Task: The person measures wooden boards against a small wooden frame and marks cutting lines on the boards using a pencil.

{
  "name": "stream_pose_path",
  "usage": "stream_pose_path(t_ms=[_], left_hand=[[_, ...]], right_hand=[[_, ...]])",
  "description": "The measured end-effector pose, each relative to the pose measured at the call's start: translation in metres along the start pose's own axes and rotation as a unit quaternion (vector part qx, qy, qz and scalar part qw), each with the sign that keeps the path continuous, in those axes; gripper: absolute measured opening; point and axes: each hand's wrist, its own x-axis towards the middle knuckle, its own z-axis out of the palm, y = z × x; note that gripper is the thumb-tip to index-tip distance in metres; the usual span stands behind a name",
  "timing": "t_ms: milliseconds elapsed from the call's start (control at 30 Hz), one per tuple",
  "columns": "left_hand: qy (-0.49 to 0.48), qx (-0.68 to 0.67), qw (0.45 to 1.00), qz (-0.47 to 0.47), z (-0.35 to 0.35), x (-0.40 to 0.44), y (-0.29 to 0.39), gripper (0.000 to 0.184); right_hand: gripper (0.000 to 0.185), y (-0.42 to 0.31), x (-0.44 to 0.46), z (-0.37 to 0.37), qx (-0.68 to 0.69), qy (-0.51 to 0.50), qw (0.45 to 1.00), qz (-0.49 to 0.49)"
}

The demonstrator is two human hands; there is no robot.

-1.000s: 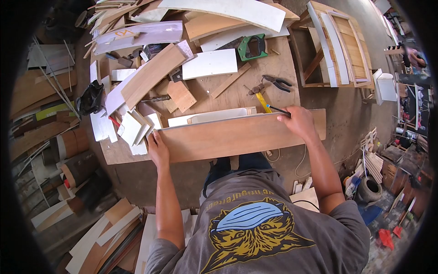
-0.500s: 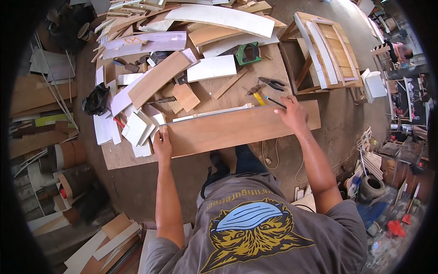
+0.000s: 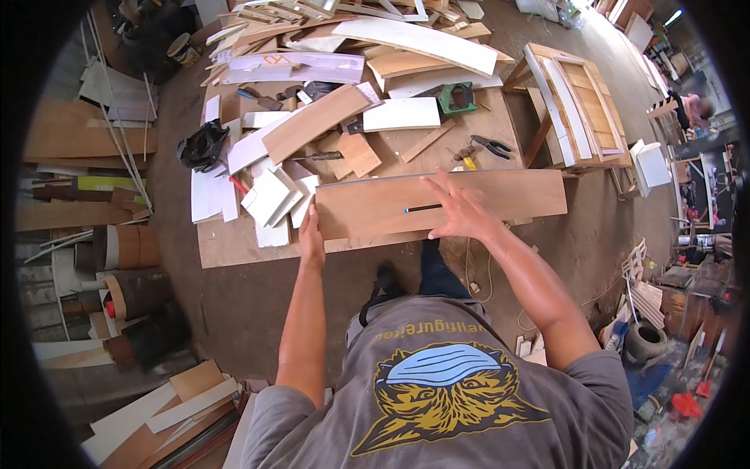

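Note:
A long brown wooden board (image 3: 359,209) lies crosswise in front of me, over the near edge of the workbench. At its left end is my left hand (image 3: 311,241), closed on the board's edge. My right hand (image 3: 466,215) reaches over the board's middle, thumb and fingers spread towards its two long edges. A dark pencil with a blue end (image 3: 420,209) sticks out to the left from between that hand's fingers. White-faced wood pieces (image 3: 273,195) stand beside the left hand. Behind the board lie pliers (image 3: 492,146) and a hammer (image 3: 462,153).
The workbench (image 3: 242,248) carries a green-handled saw (image 3: 457,99), a black plastic bag (image 3: 203,146) and heaped wood strips (image 3: 422,43). A curved wooden frame (image 3: 582,105) stands to the right. A cable (image 3: 490,273) trails on the floor. Another person (image 3: 691,113) is far right.
My right hand has moved left from the board's right part to its middle, its fingers now spread with the pencil kept in them. My left hand stays at the left end.

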Motion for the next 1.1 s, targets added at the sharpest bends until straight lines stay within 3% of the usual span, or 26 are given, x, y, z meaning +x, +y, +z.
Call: stream_pose_path(t_ms=[133,233,433,733,933,1100], left_hand=[[-0.044,-0.033,0.998,0.000,-0.002,0.001,-0.014,0.050],[-0.059,-0.036,0.997,0.024,0.002,-0.003,-0.011,0.052],[-0.068,-0.033,0.997,0.024,0.001,-0.004,-0.003,0.052],[-0.054,-0.076,0.995,0.019,0.002,0.002,-0.006,0.052],[-0.041,-0.008,0.999,-0.003,0.003,0.001,-0.005,0.050],[-0.045,-0.075,0.996,-0.026,0.005,-0.004,-0.008,0.050]], right_hand=[[0.137,-0.023,0.016,-0.011,-0.066,-0.059,0.996,-0.012],[0.137,-0.010,0.022,0.011,-0.069,0.008,0.996,-0.064],[0.127,-0.018,0.021,0.005,-0.080,0.001,0.995,-0.057],[0.128,-0.008,0.019,0.003,-0.053,-0.025,0.998,-0.019],[0.129,-0.008,0.017,-0.002,-0.072,-0.030,0.997,-0.016],[0.127,-0.008,0.019,0.005,-0.096,-0.012,0.995,-0.031]])
